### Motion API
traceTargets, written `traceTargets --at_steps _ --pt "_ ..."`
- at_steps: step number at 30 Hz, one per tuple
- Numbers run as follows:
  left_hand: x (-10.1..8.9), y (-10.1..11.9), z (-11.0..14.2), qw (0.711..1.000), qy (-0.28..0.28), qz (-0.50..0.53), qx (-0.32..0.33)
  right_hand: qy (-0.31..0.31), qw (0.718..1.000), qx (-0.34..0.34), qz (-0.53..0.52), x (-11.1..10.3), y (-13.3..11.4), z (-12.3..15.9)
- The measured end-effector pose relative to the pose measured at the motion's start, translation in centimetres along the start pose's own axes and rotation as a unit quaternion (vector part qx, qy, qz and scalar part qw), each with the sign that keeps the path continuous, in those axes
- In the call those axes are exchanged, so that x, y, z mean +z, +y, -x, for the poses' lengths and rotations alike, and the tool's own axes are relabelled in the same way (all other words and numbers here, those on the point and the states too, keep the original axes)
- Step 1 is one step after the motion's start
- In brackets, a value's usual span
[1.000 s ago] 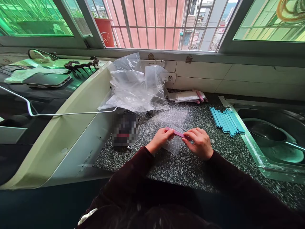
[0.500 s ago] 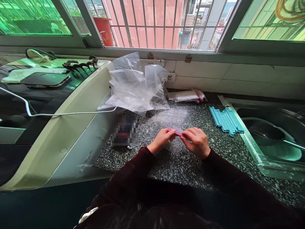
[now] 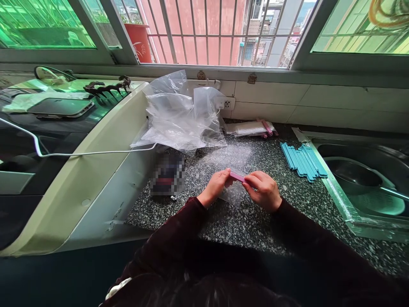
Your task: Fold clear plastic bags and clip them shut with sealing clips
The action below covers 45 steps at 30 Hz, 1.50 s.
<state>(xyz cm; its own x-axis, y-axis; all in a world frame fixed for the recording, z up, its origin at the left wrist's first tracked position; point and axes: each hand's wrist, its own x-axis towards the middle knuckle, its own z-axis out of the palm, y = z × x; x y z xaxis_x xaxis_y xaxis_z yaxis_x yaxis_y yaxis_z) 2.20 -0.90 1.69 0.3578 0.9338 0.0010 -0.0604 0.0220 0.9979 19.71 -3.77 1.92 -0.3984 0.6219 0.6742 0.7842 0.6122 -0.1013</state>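
Observation:
A short pink bag clip (image 3: 237, 177) spans the gap between my two hands above the counter. My left hand (image 3: 217, 186) pinches its left end between thumb and fingers. At the other end, my right hand (image 3: 262, 187) grips it with the thumb below and fingertips on top. Clear plastic film (image 3: 234, 194), apparently part of a bag, hangs beneath the clip between the hands. Whether the film runs through the clip is hard to make out. Several blue clips (image 3: 303, 162) lie side by side, right of my right hand.
A heap of clear plastic bags (image 3: 185, 119) rests at the back left. Behind my hands lies a bundle of clear packets with pink clips (image 3: 252, 128). A blurred dark object (image 3: 168, 175) sits left, and a sink (image 3: 361, 170) borders the counter (image 3: 249, 226) on the right.
My left thumb and fingers have shifted slightly along the left end of the pink clip, so its tip is now covered. My right hand stays almost where it was.

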Motion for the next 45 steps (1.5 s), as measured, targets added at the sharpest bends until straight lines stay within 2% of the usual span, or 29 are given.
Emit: traceTargets --at_steps 9,16,22,34,45 --pt "0.2 0.1 0.2 0.999 0.011 -0.033 0.025 -0.004 1.0 0.016 -0.012 0.1 -0.1 0.4" --pt "0.3 0.3 0.5 0.998 0.014 -0.037 0.045 0.024 0.999 -0.033 0.022 0.0 0.4 0.4" --pt "0.4 0.5 0.8 0.998 0.014 -0.041 0.041 0.042 0.996 -0.077 0.01 0.0 0.8 0.2" --pt "0.7 -1.1 0.8 0.997 0.023 0.06 0.042 0.058 0.993 -0.106 0.019 -0.5 0.8 0.0" --pt "0.8 -0.3 0.9 0.997 0.031 0.074 0.021 0.062 0.989 -0.132 0.026 -0.6 1.2 -0.4"
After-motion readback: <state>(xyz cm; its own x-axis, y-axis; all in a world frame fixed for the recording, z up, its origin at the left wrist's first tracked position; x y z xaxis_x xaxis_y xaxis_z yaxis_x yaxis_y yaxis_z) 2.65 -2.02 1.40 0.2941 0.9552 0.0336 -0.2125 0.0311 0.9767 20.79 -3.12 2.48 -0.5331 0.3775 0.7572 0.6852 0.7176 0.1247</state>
